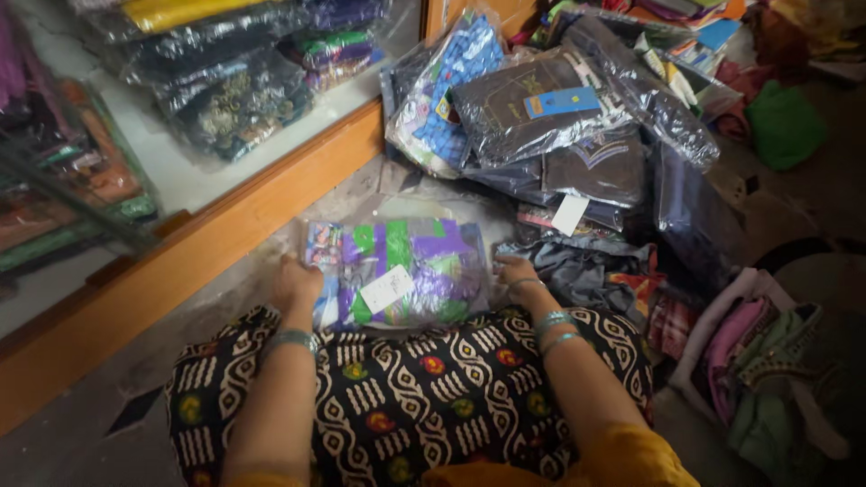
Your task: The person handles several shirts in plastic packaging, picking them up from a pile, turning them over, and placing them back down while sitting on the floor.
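I see my left hand (296,280) curled over the left edge of a clear plastic packet (397,271) of folded purple, green and white cloth, fingers closed on its rim; my right hand (516,271) grips the packet's right edge the same way, thumb hidden beneath, so both hands hold it between them. The packet lies flat just beyond my knees, partly over my lap, with a white tag (387,289) on its front; bangles (554,326) ring my right wrist and one band sits on the left. My lap is covered in black fabric with a white and orange pattern (424,388).

Past the packet the floor (99,433) is grey and worn; there is no raised surface here, everything rests on the floor. Just right of my right hand sits a crumpled grey garment (591,266); behind it rises a heap of dark bagged clothes (577,135), one with a blue label, and a blue-checked packet (442,90) leaning at its left. Loose pink and green garments (767,361) lie at the far right. On the left a wooden frame (225,234) edges a glass-fronted case holding more wrapped cloth (234,81).
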